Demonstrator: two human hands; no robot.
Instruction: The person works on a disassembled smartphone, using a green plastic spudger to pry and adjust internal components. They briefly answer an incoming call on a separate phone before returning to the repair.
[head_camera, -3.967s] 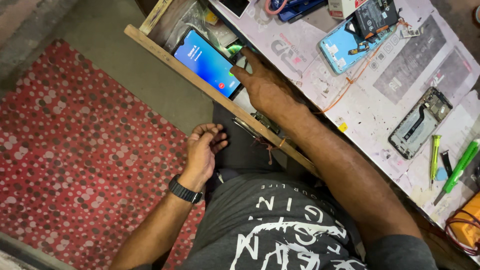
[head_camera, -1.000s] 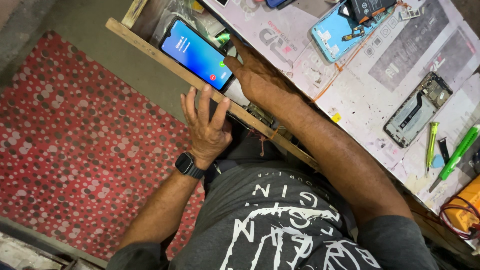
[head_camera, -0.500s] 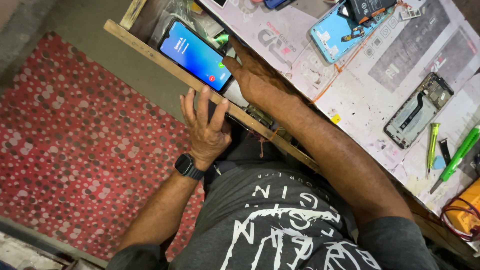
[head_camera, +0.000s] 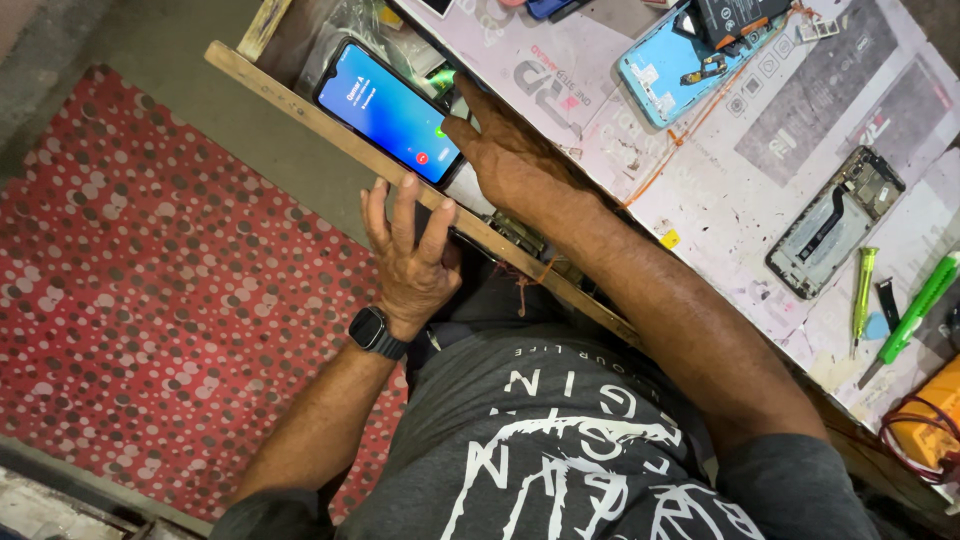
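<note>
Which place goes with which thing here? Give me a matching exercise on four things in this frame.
Things:
1. lit phone
2. left hand
3. green screwdriver
4. blue phone back

Places:
A. on the worktop near the right edge of the view
B. in the open drawer beside the right hand
C. at the wooden front edge of the drawer, fingers spread
D. on the worktop at the top, with parts lying on it

Pairs: 1-B, 2-C, 3-A, 4-D
</note>
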